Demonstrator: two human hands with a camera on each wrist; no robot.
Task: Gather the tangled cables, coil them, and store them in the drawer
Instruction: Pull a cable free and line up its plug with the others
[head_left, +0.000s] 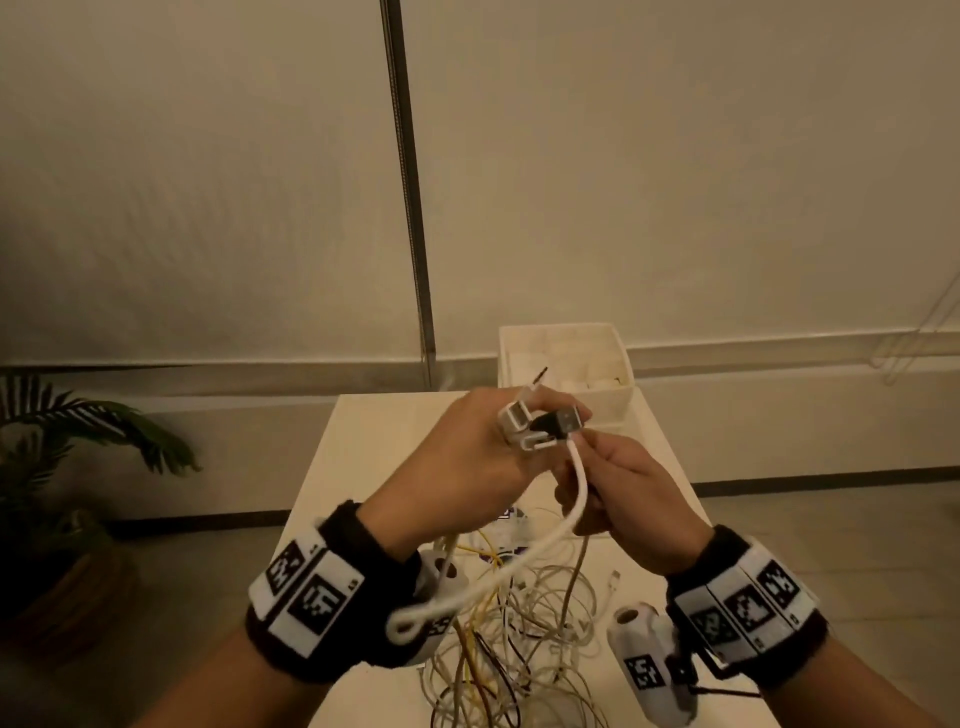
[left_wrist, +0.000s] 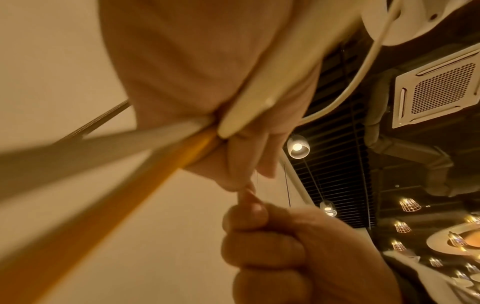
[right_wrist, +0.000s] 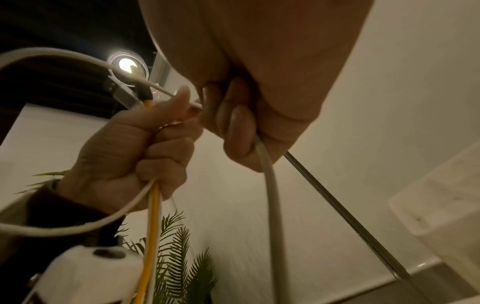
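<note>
Several plug ends (head_left: 537, 423) sit bunched in the left hand (head_left: 467, 467), fist curled tight round them, prob. to align cables for coiling, while the right hand (head_left: 631, 499) pinches a thick white cable (head_left: 563, 525) w/ curled fingers; tangle (head_left: 519, 623) hangs onto the table (head_left: 363, 441), drawer (head_left: 566, 358) open behind.

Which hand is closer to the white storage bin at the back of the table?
Left. The left hand reaches up to the bin's front edge in the head view; the right hand sits lower, nearer the person.

Potted palm (head_left: 78, 467), ceiling lamp (right_wrist: 128, 65).
</note>
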